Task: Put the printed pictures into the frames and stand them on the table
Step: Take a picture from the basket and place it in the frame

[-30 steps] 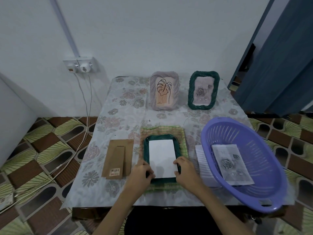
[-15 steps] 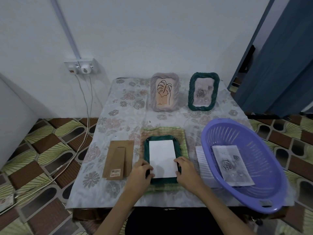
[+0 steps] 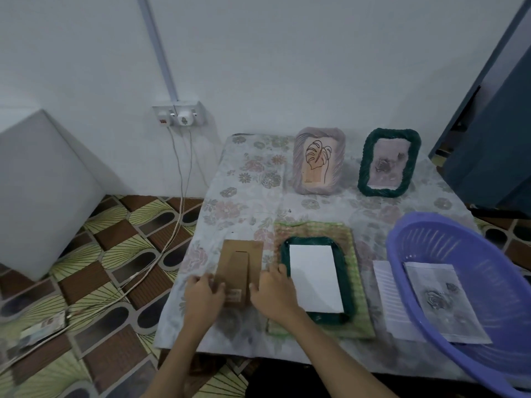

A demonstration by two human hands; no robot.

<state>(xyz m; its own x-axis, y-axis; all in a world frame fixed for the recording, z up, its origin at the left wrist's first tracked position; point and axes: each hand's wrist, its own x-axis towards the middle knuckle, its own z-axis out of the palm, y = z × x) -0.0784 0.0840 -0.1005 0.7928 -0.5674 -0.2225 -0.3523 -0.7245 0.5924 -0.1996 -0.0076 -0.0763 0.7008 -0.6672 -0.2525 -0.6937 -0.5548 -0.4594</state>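
My left hand and right hand pinch the near corners of the cardboard frame back, left of the face-down green frame.

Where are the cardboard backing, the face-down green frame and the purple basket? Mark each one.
cardboard backing (image 3: pixel 240 254): head view, bare upper part.
face-down green frame (image 3: pixel 347 278): head view, right rim.
purple basket (image 3: pixel 402 271): head view, left rim.
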